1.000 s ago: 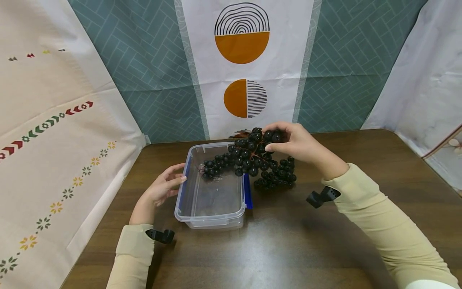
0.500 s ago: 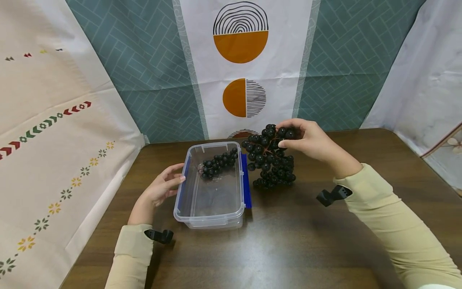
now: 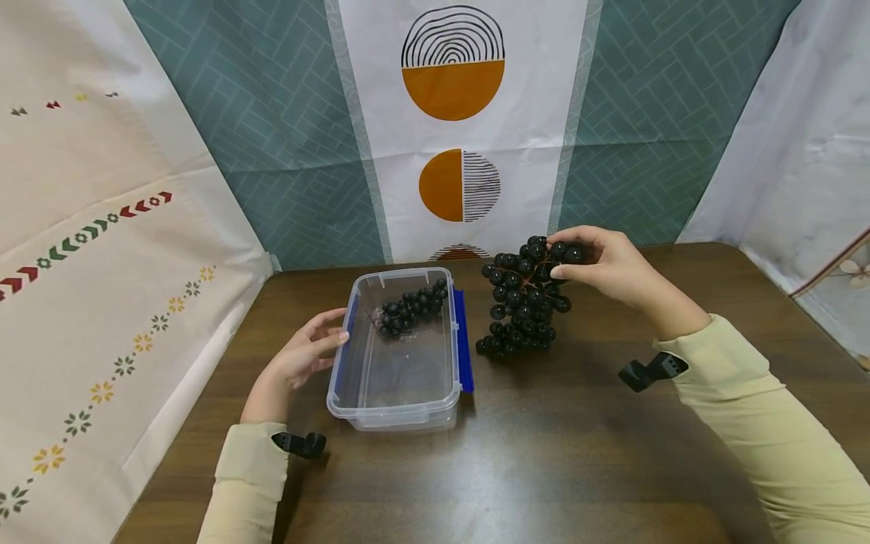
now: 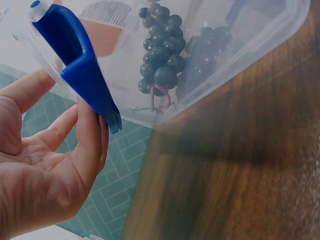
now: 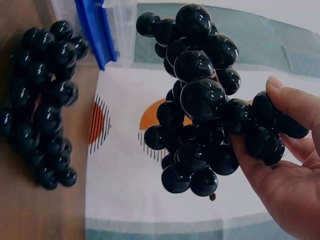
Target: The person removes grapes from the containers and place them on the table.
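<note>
In the head view my left hand holds the left side of a clear plastic food container, its thumb at the rim. The left wrist view has the fingers beside a blue side clip. A small bunch of black grapes lies inside the container. To its right, my right hand pinches a larger bunch of black grapes by its upper right end and holds it raised. Another bunch of black grapes rests on the table below, partly overlapped by the held one in the head view.
The container stands on a dark wooden table, its blue right-side clip folded down. A teal and white patterned cloth hangs along the far edge. Pale cloths hang on the left and right.
My right hand has carried its bunch rightward, from over the container's right side to above the grapes on the table. The left hand and the container have stayed in place.
</note>
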A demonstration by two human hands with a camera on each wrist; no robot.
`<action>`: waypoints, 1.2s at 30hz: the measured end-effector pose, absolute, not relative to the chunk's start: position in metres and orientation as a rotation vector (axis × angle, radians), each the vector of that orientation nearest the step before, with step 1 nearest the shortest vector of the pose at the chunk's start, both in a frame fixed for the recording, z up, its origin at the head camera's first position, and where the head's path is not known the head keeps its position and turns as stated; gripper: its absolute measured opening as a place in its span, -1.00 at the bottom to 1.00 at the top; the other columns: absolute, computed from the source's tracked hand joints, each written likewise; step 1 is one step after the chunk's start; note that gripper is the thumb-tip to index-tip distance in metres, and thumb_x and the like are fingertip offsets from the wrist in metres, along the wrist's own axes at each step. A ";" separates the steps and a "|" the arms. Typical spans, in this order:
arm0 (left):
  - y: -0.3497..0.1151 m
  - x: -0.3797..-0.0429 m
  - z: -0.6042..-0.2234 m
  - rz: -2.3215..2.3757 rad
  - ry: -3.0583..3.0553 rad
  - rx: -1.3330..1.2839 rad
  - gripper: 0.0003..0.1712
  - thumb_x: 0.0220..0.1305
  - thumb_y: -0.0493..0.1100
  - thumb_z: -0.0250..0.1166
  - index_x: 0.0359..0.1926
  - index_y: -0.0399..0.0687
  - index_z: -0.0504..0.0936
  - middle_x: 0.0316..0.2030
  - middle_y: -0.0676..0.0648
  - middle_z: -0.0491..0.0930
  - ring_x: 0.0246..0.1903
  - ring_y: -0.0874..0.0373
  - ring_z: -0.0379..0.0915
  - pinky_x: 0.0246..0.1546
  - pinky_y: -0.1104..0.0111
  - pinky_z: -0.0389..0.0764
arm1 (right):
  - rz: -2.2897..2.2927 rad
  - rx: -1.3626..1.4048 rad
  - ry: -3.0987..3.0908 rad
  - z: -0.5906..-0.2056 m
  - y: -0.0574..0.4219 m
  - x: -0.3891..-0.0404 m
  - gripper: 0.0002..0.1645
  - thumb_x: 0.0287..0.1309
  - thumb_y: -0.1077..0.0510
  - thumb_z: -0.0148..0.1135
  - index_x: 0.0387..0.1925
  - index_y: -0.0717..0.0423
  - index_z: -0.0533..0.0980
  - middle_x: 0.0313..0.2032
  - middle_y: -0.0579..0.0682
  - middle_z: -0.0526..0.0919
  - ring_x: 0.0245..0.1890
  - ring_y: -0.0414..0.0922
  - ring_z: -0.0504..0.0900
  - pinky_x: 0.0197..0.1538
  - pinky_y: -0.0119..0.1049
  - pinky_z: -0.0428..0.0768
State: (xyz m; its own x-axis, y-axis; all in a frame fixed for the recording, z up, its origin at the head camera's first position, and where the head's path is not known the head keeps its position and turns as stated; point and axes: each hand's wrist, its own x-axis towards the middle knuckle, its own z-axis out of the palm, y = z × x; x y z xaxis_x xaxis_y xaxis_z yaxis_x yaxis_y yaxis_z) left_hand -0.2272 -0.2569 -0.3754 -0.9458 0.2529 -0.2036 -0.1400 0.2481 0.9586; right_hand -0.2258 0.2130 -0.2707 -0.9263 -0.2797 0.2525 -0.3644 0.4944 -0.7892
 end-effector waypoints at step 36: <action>-0.255 -0.225 -0.374 1.737 2.221 0.105 -0.27 0.38 -0.12 0.14 0.45 -0.04 0.02 0.11 -0.18 0.32 -0.06 0.23 0.40 0.08 0.07 0.40 | 1.302 0.412 -2.661 -0.297 0.274 -0.218 -0.49 0.07 0.22 0.37 0.10 0.15 0.50 -0.18 -0.45 0.51 -0.33 -0.40 0.57 -0.31 -0.51 0.50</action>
